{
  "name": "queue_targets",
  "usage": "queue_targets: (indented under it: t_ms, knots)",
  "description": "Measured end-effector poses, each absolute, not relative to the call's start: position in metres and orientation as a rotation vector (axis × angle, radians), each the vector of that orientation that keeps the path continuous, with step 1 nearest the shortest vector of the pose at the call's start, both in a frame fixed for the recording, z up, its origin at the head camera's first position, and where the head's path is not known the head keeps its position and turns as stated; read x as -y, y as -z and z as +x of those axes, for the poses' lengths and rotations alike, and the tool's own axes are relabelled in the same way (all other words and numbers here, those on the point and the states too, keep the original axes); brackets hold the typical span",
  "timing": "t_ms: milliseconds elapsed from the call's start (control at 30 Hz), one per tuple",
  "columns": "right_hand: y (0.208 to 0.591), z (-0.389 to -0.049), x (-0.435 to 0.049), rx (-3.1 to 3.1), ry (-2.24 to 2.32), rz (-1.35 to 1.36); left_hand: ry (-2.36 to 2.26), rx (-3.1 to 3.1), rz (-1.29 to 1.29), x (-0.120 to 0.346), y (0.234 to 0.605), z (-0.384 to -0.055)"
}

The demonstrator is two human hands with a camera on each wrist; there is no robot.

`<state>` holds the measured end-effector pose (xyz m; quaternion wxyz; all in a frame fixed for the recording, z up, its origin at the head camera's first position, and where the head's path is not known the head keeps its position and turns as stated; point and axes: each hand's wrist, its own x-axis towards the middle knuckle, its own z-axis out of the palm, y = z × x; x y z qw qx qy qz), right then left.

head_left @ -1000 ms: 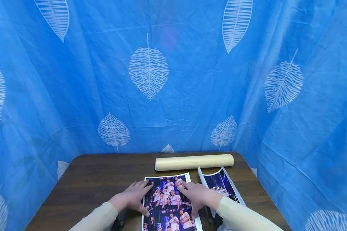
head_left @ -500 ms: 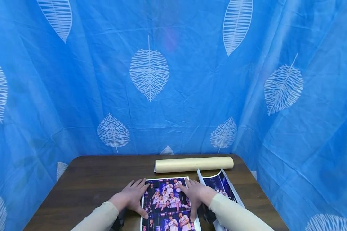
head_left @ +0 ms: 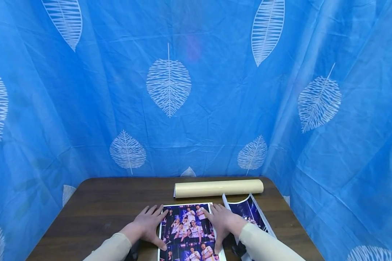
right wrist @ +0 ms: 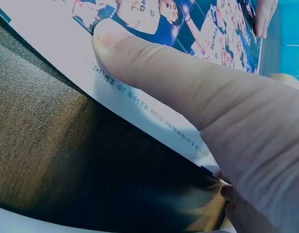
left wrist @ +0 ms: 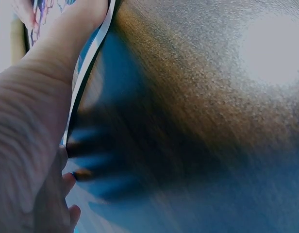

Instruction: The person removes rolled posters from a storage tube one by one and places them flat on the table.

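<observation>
- We rest our left hand (head_left: 148, 225), fingers apart, on the left edge of the photo sheet (head_left: 188, 232), which lies on the worktop (head_left: 98, 206).
- Our right hand (head_left: 223, 222), fingers spread, touches its right edge.

Blue curtains (head_left: 215, 108) screen the table (head_left: 104, 206) like a booth.

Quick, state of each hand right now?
Left hand: open, fingers spread, touching the left edge of the photo sheet.
Right hand: open, thumb resting on the sheet's right margin.
</observation>
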<state>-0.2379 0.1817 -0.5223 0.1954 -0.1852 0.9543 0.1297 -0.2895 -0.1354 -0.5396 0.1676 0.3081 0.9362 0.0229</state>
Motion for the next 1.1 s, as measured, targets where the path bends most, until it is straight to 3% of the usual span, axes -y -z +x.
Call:
queue_targets:
  t_ms: [1100]
  knots:
    - [0.5242,-0.2375,-0.1784,-2.702,-0.433,-0.531,-0.132,-2.63,0.865,0.1394,0.5424,-0.2941]
